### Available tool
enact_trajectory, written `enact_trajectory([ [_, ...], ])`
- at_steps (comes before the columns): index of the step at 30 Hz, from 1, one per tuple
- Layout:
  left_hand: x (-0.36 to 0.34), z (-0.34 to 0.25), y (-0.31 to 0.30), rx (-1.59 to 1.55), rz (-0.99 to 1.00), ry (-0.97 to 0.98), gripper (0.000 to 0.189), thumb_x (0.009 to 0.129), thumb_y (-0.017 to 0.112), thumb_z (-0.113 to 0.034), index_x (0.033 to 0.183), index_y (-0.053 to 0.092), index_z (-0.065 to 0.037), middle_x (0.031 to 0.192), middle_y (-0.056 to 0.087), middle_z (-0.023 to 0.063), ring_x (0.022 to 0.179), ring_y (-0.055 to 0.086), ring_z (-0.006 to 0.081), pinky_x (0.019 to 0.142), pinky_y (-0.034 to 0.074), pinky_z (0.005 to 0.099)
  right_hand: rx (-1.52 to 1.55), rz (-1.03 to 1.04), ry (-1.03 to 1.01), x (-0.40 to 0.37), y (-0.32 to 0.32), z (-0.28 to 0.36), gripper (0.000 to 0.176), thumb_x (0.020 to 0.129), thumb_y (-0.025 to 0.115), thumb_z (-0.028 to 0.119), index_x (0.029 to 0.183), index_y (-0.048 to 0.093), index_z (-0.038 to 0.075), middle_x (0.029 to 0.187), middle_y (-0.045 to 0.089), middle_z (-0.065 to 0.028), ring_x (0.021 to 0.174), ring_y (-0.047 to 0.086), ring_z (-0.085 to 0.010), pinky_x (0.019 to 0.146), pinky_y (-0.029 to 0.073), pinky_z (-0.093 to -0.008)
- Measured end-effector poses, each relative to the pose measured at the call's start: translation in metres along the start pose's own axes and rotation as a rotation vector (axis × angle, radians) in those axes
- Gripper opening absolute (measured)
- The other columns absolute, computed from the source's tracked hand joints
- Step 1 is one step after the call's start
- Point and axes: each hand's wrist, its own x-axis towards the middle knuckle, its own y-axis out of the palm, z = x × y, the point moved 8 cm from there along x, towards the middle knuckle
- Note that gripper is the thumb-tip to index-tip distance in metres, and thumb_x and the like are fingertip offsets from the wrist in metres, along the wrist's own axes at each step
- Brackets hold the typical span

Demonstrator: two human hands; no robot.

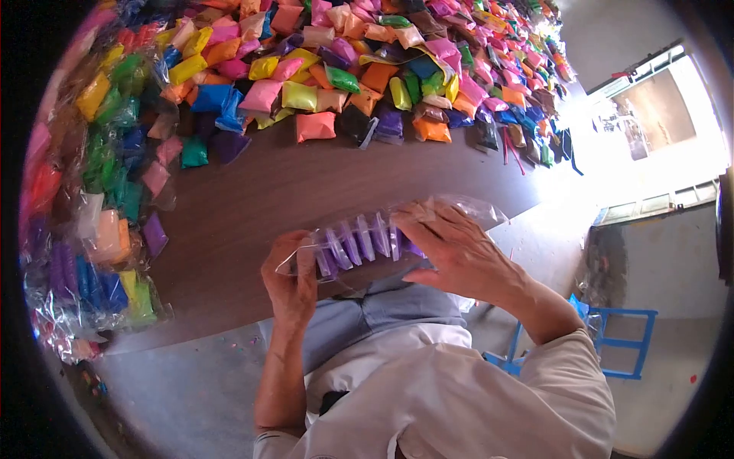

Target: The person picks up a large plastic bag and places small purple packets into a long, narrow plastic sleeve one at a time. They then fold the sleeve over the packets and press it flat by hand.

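A clear plastic bag (359, 239) holding a row of several small purple packets lies across the near edge of the brown table (260, 199). My left hand (292, 281) grips its left end from below. My right hand (459, 256) lies flat over the bag's right end, fingers pressed on the plastic. Both hands are shut on this same bag, which hangs partly over my lap.
Many small coloured packets (317, 126) in pink, orange, yellow, green and blue are heaped over the far half of the table. More filled clear bags (92, 252) pile up at the left. A blue stool (612, 344) stands on the floor at the right.
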Motion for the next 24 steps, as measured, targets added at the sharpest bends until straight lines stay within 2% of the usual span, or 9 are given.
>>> enact_trajectory([
  [1, 0.000, 0.002, 0.000, 0.006, -0.001, -0.013, 0.028, 0.096, 0.060, -0.022, 0.085, 0.063, 0.004, 0.090, 0.065, 0.0126, 0.086, 0.061, 0.0203, 0.077, 0.046, 0.0309, 0.013, -0.003, -0.004, 0.003, 0.007, -0.001, 0.081, 0.070, 0.080, 0.025, 0.136, 0.042, 0.001, 0.137, 0.047, -0.0159, 0.126, 0.046, -0.0318, 0.107, 0.036, -0.0459],
  [4, 0.001, 0.001, 0.000, 0.037, -0.008, -0.018, 0.026, 0.095, 0.060, -0.019, 0.085, 0.063, 0.004, 0.091, 0.065, 0.0127, 0.085, 0.061, 0.0198, 0.077, 0.046, 0.0306, 0.076, -0.055, -0.041, 0.013, 0.013, -0.001, 0.080, 0.066, 0.081, 0.026, 0.132, 0.044, -0.001, 0.129, 0.052, -0.0187, 0.119, 0.049, -0.0348, 0.103, 0.038, -0.0437],
  [13, 0.003, -0.005, 0.001, 0.065, -0.013, -0.027, 0.020, 0.094, 0.060, -0.015, 0.089, 0.064, 0.004, 0.092, 0.066, 0.0131, 0.085, 0.061, 0.0199, 0.079, 0.047, 0.0307, 0.073, -0.046, 0.002, 0.008, 0.025, -0.017, 0.068, 0.073, 0.075, 0.015, 0.131, 0.045, -0.001, 0.122, 0.055, -0.0189, 0.116, 0.051, -0.0350, 0.101, 0.040, -0.0428],
  [16, 0.003, -0.007, 0.001, 0.091, 0.013, 0.005, 0.020, 0.094, 0.060, -0.015, 0.089, 0.065, 0.004, 0.092, 0.066, 0.0127, 0.086, 0.061, 0.0193, 0.078, 0.047, 0.0309, 0.051, -0.006, 0.036, 0.011, 0.027, -0.017, 0.069, 0.072, 0.075, 0.016, 0.131, 0.045, -0.002, 0.121, 0.055, -0.0197, 0.116, 0.050, -0.0364, 0.102, 0.039, -0.0435],
  [19, 0.002, -0.007, 0.001, 0.117, 0.031, 0.043, 0.019, 0.094, 0.060, -0.014, 0.089, 0.065, 0.004, 0.092, 0.066, 0.0127, 0.086, 0.062, 0.0192, 0.078, 0.048, 0.0311, 0.161, -0.025, 0.102, 0.012, 0.017, -0.013, 0.072, 0.071, 0.077, 0.019, 0.132, 0.045, -0.002, 0.123, 0.054, -0.0198, 0.118, 0.050, -0.0374, 0.105, 0.037, -0.0432],
  [21, 0.001, -0.004, 0.002, 0.070, 0.049, 0.022, 0.018, 0.093, 0.061, -0.014, 0.090, 0.065, 0.004, 0.092, 0.066, 0.0133, 0.085, 0.062, 0.0202, 0.077, 0.048, 0.0317, 0.149, -0.065, 0.059, 0.010, 0.008, -0.004, 0.072, 0.071, 0.078, 0.020, 0.131, 0.046, -0.002, 0.127, 0.053, -0.0203, 0.121, 0.048, -0.0372, 0.106, 0.036, -0.0435],
  [24, -0.009, 0.023, 0.003, -0.187, -0.047, -0.283, 0.017, 0.093, 0.062, -0.014, 0.091, 0.065, 0.003, 0.092, 0.065, 0.0148, 0.085, 0.062, 0.0235, 0.077, 0.048, 0.0330, 0.159, -0.074, -0.016, 0.007, -0.012, 0.023, 0.067, 0.071, 0.078, 0.021, 0.127, 0.050, -0.002, 0.129, 0.052, -0.0214, 0.122, 0.049, -0.0366, 0.104, 0.039, -0.0441],
])
